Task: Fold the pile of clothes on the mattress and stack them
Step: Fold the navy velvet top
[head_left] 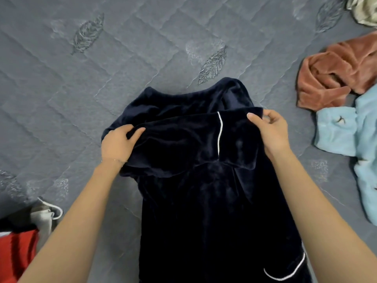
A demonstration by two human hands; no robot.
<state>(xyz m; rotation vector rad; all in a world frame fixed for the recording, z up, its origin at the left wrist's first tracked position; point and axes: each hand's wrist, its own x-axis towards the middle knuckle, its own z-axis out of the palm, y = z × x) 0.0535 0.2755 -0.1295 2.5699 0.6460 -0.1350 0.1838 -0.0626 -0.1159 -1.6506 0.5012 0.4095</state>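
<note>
Navy velvet garment (204,201) lies lengthwise on the grey quilted mattress (102,78), far portion doubled back. Left hand (117,144) and right hand (271,131) each pinch the fold's outer edge. Fabric appears soft, limp, light, probably slippery; hold at the corners.

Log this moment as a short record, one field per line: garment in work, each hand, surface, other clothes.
garment in work: navy garment with white piping, upper part folded over
left hand: grips the fold's left end
right hand: grips the fold's right end
surface: grey quilted mattress
at right: rust garment and light blue garment, crumpled
lower left: red garment, grey garment
</note>
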